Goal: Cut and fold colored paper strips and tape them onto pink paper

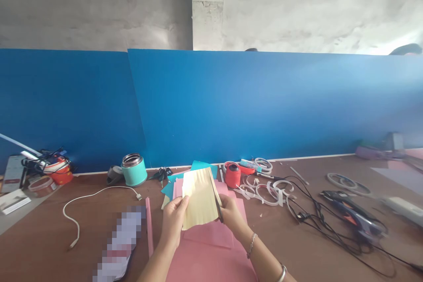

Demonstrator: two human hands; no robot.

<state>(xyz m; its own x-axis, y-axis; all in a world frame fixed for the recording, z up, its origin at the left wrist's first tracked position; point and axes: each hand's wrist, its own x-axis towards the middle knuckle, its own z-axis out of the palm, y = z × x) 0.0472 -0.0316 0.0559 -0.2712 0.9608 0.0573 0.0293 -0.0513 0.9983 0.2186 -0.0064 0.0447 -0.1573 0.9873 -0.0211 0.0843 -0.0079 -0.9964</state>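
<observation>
My left hand (175,218) pinches the left edge of a pale yellow sheet of paper (199,198), held up above the table. At the sheet's right edge, my right hand (233,216) is closed around a pair of dark-handled scissors (220,212). The blades run upward along that edge; whether they are open or closed I cannot tell. Beneath both hands lie pink sheets of paper (211,255), with blue sheets (195,165) behind them. A narrow pink strip (149,227) rests to the left of my left hand.
A turquoise metal-rimmed container (134,171) and a white cable (90,194) are at left. Behind my right hand sit a red object (233,176) and white strip coils (267,194). Black cables (317,211) and a glue gun (355,218) lie right. A blue partition (247,105) borders the table.
</observation>
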